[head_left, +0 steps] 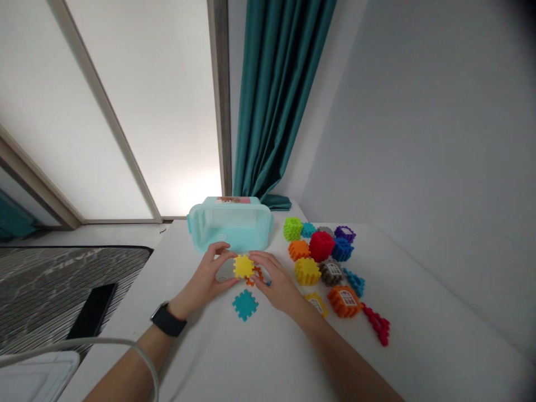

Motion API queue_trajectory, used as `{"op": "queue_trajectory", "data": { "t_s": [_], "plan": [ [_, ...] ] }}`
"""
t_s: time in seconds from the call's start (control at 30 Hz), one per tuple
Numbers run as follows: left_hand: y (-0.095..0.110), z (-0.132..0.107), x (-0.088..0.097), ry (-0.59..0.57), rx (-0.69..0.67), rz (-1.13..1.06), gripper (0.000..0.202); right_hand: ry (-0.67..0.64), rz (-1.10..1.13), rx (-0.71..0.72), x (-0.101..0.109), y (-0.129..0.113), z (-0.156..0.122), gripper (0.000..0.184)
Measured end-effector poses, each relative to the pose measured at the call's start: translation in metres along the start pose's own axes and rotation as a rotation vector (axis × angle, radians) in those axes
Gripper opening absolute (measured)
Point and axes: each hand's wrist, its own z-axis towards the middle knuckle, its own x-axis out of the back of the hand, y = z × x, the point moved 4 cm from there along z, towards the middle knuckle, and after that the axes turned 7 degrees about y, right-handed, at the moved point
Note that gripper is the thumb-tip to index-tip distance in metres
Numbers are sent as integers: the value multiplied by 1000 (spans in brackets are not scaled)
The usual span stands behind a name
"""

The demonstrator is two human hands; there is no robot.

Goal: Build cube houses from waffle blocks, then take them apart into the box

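Yellow plastic block (pixel 243 266) grasped between left hand (pixel 209 276) and right hand (pixel 274 276), both closed on its sides, teal piece (pixel 245 305) just nearer.

Your fingers (pixel 258 267) and the yellow piece (pixel 243 266) hide much of the orange piece (pixel 254 277) and part of the grey piece (pixel 225 272), so you can't see how they meet. The blue speck (pixel 268 283) by your right hand is too small to name, perhaps a block's corner. The label (pixel 233 200) on the tub (pixel 196 223) is unreadable, and the bottom edge cuts off your forearms (pixel 343 357).
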Motion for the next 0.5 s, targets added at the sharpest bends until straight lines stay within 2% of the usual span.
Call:
{"op": "queue_trajectory", "data": {
  "t_s": [0.17,0.27,0.4,0.5],
  "plan": [
    [-1,0,0,-2,4,-4,42,11,16,-9,1,-1,0,47],
    [-3,-1,-2,-23,13,-15,43,36,66,-71,2,-3,1,43],
    [0,-2,-5,-89,5,-38,46,101,251,-296,1,4,3,34],
    [5,-3,-7,-142,-13,-44,47,68,450,-479,-5,11,3,32]
  ]
}}
